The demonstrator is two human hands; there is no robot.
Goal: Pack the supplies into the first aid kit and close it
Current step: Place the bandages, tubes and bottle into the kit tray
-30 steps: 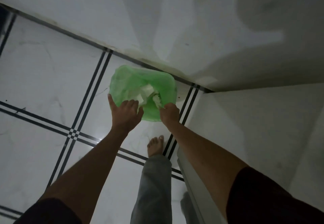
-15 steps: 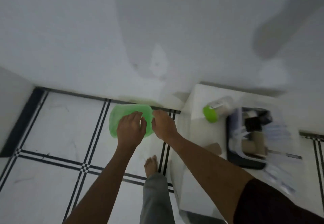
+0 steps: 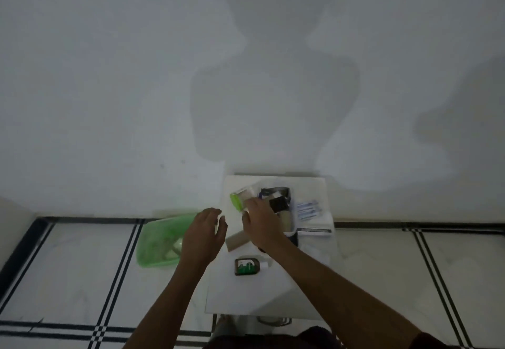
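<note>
Head view: a small white desk (image 3: 246, 296) stands against the wall, and the dark first aid kit (image 3: 284, 206) lies open toward its far edge, with supplies already inside. Paper packets (image 3: 310, 210) rest at the kit's right side, near the desk's far right corner. A green-capped bottle (image 3: 237, 200) lies by the far left corner, a tan roll (image 3: 235, 241) sits at the left edge, and a small dark bottle (image 3: 247, 266) lies nearer the middle.

The right hand (image 3: 262, 225) reaches over the kit's left side, its grip loose and half-curled; whether it holds anything cannot be told. The left hand (image 3: 205, 235) hovers at the desk's left edge, grip wide and empty, above a green bin (image 3: 158, 242) on the floor.

Packing looks partly done. The next move probably calls for gathering the loose bottles and roll into the kit, then tucking in the packets so it can close.
</note>
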